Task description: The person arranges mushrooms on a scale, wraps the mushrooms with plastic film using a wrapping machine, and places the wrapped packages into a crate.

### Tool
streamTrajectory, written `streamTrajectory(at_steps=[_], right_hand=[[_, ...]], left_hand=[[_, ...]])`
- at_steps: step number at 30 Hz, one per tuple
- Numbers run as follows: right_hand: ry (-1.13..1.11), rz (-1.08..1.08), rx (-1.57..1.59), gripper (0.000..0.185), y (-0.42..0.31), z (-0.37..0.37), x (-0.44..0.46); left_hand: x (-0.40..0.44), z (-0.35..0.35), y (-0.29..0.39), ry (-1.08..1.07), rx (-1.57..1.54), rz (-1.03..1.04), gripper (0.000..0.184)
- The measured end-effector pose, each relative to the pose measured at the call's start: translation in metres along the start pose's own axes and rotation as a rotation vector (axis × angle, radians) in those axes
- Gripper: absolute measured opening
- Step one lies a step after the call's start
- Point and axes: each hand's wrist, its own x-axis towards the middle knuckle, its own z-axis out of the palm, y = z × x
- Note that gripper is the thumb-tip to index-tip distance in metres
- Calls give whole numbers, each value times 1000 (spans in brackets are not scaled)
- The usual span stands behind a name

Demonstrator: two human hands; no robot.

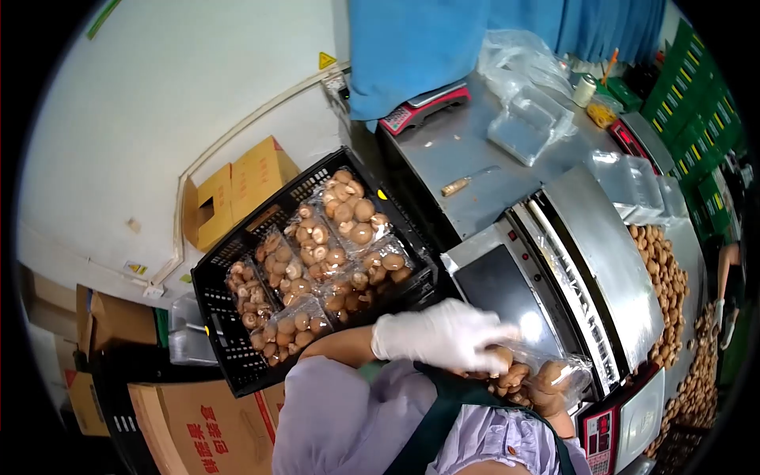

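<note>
My left hand (pixel 443 336), in a white glove, reaches across the front of the wrapping machine. Its fingers curl over the left side of a film-wrapped pack of shiitake mushrooms (pixel 518 384), close to my body. Clear film bunches loosely at the pack's right end. Bare skin of my right arm (pixel 564 425) shows just below that end; the right hand's fingers are hidden by the pack. Beyond the pack lies the dark plate (pixel 503 289) of the wrapping machine. To the left, a black crate (pixel 229 336) holds several wrapped mushroom packs (pixel 348 207).
A steel table (pixel 427 154) carries a knife (pixel 456 187), clear trays (pixel 526 127) and a red scale (pixel 423 109). Another red scale (pixel 602 439) stands at lower right, near loose mushrooms (pixel 661 277). Cardboard boxes (pixel 198 427) sit at left. Another person's gloved hand (pixel 728 328) appears far right.
</note>
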Motion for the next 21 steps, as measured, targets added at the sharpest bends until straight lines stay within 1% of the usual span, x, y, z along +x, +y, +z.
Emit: streamTrajectory(at_steps=[2,3,4,6,8,10,12,14,16,17,18,20,21], right_hand=[[78,14,-1,24,8,-2,9],[138,14,-3,24,13,-3,16],[230,23,-12,24,19,-5,27],[423,49,-48,23,33,-7,59],[521,74,-80,23,47,-5,82],[526,53,-56,22,49,-3,85],[499,27,-27,21,45,-1,80],[528,52,65,20,45,0,80],[541,32,40,21,47,-1,83],[530,75,18,21,47,-3,84],[520,117,-7,21,48,-4,84],[527,110,4,21,48,-3,87],[524,113,5,21,48,-3,86]], left_hand=[[3,19,14,41,186,-177,56],[1,24,8,143,135,-167,50],[-4,23,0,151,143,-175,50],[-22,16,-19,201,-21,-355,44],[-53,17,-51,443,-553,-590,42],[-96,19,-93,902,-819,-609,43],[-144,15,-121,1241,-784,-879,39],[-165,3,-135,1614,-1201,-809,40],[-196,4,-165,1715,-1179,-975,47],[-227,28,-219,1790,-1128,-864,54],[-232,29,-230,1784,-1128,-864,54],[-236,29,-245,1470,-942,-1400,67],[-248,45,-273,1390,-686,-1438,72]])
